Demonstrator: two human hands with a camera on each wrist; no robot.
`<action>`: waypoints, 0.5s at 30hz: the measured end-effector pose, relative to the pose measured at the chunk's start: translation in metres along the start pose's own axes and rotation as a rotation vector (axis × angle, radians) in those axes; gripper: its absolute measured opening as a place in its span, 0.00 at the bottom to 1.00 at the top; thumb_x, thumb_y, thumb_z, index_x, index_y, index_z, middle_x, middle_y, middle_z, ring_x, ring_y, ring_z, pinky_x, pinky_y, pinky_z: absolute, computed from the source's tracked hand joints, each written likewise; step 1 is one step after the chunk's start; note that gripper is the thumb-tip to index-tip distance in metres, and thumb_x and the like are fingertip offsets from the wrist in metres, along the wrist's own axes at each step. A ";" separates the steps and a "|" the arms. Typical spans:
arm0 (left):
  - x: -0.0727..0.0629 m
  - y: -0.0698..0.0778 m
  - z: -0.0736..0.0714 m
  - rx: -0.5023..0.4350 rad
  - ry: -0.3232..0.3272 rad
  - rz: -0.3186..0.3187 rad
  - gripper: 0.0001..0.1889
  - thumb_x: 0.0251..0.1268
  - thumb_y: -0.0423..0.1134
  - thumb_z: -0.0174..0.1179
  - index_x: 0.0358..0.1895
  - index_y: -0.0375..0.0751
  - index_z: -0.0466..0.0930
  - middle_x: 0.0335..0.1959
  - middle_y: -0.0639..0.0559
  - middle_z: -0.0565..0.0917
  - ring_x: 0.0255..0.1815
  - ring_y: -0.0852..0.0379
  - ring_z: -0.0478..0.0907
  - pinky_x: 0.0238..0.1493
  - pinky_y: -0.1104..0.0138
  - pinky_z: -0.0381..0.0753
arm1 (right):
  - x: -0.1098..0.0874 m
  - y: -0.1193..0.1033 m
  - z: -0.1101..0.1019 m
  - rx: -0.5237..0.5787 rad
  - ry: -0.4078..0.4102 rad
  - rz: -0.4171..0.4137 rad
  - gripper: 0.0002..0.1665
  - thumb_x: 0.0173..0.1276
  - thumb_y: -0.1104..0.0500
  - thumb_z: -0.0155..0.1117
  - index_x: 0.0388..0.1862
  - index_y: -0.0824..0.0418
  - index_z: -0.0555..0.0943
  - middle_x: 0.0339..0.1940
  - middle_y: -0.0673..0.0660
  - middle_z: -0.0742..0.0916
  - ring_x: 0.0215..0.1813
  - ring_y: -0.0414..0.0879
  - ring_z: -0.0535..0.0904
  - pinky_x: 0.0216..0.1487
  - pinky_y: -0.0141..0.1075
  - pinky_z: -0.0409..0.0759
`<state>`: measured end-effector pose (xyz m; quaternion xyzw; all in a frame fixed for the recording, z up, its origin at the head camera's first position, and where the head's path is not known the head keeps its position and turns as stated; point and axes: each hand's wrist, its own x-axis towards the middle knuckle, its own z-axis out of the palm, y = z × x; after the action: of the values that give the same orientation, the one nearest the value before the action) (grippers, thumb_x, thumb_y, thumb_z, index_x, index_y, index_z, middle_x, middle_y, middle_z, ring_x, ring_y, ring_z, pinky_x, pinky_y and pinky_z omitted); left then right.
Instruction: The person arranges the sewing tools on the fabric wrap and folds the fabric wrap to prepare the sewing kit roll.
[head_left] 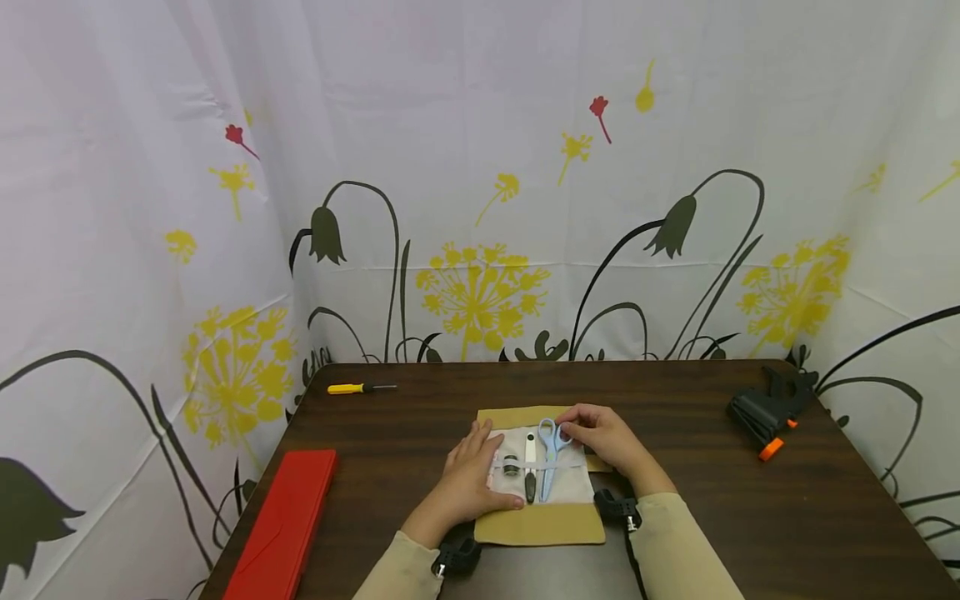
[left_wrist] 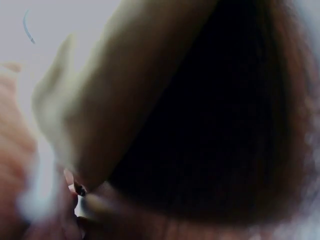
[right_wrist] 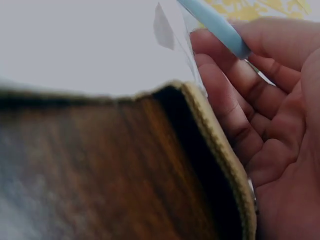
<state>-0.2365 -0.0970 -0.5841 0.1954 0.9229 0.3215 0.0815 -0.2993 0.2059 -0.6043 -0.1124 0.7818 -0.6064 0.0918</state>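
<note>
A tan sewing-kit case lies unfolded on the table, its white lining facing up. Pale blue scissors lie across the lining, blades toward the person, under a pale elastic strap. My right hand pinches one scissor handle, and the right wrist view shows the blue handle between thumb and finger. Left of the scissors, the strap crosses a slim white tool with a dark end and a small dark round item. Spread along the case's left edge, my left hand rests flat. The left wrist view is dark and blurred.
A red box-like object lies at the table's left edge. Toward the back left is a yellow-handled screwdriver. A black tool with orange parts lies at the back right. Patterned curtain hangs behind the table.
</note>
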 end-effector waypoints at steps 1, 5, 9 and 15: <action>0.000 0.000 0.001 0.003 0.000 0.001 0.60 0.51 0.63 0.84 0.84 0.39 0.65 0.92 0.37 0.51 0.93 0.34 0.41 0.85 0.29 0.46 | 0.000 0.000 0.000 0.000 -0.011 -0.006 0.09 0.80 0.57 0.70 0.52 0.59 0.90 0.43 0.57 0.91 0.42 0.46 0.85 0.43 0.34 0.87; -0.002 -0.002 0.003 0.003 -0.001 -0.001 0.61 0.50 0.63 0.84 0.84 0.39 0.65 0.91 0.37 0.51 0.93 0.34 0.41 0.85 0.30 0.46 | -0.002 0.003 0.003 0.000 -0.036 -0.004 0.09 0.80 0.56 0.70 0.52 0.58 0.90 0.43 0.56 0.91 0.43 0.46 0.84 0.43 0.34 0.87; -0.003 -0.004 0.005 0.010 -0.007 -0.012 0.61 0.50 0.64 0.84 0.84 0.41 0.64 0.92 0.39 0.51 0.93 0.34 0.41 0.85 0.30 0.46 | -0.003 0.003 0.003 -0.036 -0.029 0.003 0.08 0.79 0.56 0.72 0.51 0.57 0.90 0.46 0.56 0.90 0.43 0.46 0.82 0.42 0.33 0.84; 0.002 -0.002 0.004 0.022 -0.003 -0.006 0.61 0.50 0.64 0.84 0.85 0.42 0.64 0.92 0.40 0.50 0.93 0.35 0.41 0.85 0.30 0.46 | -0.001 -0.002 0.000 -0.168 0.015 -0.014 0.05 0.77 0.57 0.73 0.48 0.50 0.91 0.51 0.53 0.89 0.47 0.46 0.80 0.47 0.34 0.80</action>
<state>-0.2378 -0.0961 -0.5884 0.1940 0.9268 0.3109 0.0818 -0.2984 0.2056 -0.6023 -0.1206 0.8297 -0.5403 0.0721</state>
